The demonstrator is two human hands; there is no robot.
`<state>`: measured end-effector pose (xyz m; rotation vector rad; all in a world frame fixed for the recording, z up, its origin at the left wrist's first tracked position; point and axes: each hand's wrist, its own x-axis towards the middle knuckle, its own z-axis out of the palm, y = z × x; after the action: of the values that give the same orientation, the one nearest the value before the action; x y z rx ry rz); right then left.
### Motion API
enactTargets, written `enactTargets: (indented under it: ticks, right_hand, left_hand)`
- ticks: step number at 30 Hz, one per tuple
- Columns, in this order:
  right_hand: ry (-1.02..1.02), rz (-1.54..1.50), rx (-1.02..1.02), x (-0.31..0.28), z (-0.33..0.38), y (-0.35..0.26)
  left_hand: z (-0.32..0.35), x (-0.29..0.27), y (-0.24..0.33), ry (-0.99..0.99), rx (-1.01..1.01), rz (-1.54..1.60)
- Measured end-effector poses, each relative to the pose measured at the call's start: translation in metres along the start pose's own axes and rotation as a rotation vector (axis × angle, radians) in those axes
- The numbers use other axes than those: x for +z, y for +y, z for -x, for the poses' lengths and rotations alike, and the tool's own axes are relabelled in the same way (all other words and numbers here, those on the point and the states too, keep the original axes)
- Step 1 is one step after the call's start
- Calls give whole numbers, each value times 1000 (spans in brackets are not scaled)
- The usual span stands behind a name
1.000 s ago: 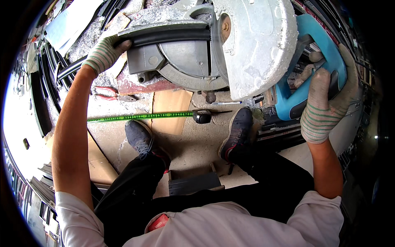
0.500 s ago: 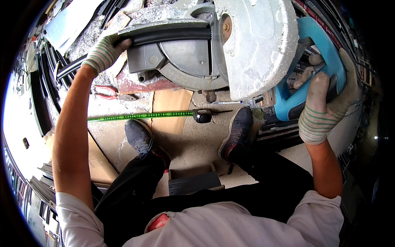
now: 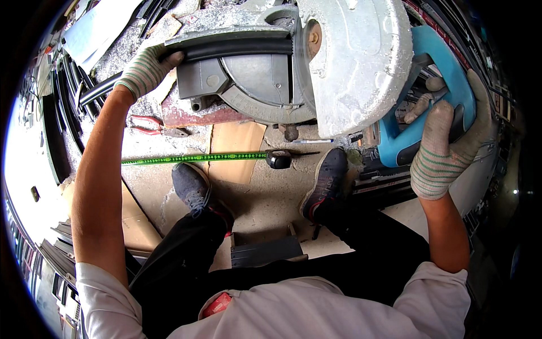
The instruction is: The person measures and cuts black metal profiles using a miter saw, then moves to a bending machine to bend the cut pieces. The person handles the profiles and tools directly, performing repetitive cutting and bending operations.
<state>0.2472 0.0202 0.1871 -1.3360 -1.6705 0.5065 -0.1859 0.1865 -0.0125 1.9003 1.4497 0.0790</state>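
Since the earlier frame, the saw (image 3: 358, 73), the black profile (image 3: 243, 47), the left hand (image 3: 144, 73) and the right hand (image 3: 454, 150) have shifted very slightly toward 4 o'clock in the view; their mutual arrangement is unchanged. Left hand, gloved, at 10 o'clock: thumb along the near side of the profile, tip pointing toward 2 o'clock; the other fingers pass to the far side and are largely hidden, so their tightness cannot be told. The profile passes through this hold, one length emerging toward 8 o'clock, the other running toward 3 o'clock along the grey fence (image 3: 226, 36) to the blade slot beside the guard. Right hand, gloved, at 3 o'clock: fingers curled closed around the blue handle (image 3: 451, 62), fingertips visible through its opening, thumb on the near side; the profile lies well apart, toward 10 o'clock. Pliers (image 3: 160, 128) with red grips lie at 10 o'clock; the extended tape measure (image 3: 278, 160) has its case near centre, its green blade running toward 9 o'clock.
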Motion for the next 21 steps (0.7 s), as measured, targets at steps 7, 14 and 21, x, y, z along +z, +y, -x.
enactTargets:
  ticks: [7, 14, 21]
  right_hand:
    - [17, 69, -63, 0, -2, 3]
    - [64, 91, -11, 2, -1, 0]
    - [17, 122, 4, -2, -11, -7]
  left_hand:
    - [0, 1, -1, 12, 0, 4]
    - [-1, 0, -2, -3, 6, -8]
    - [-1, -1, -2, -8, 12, 4]
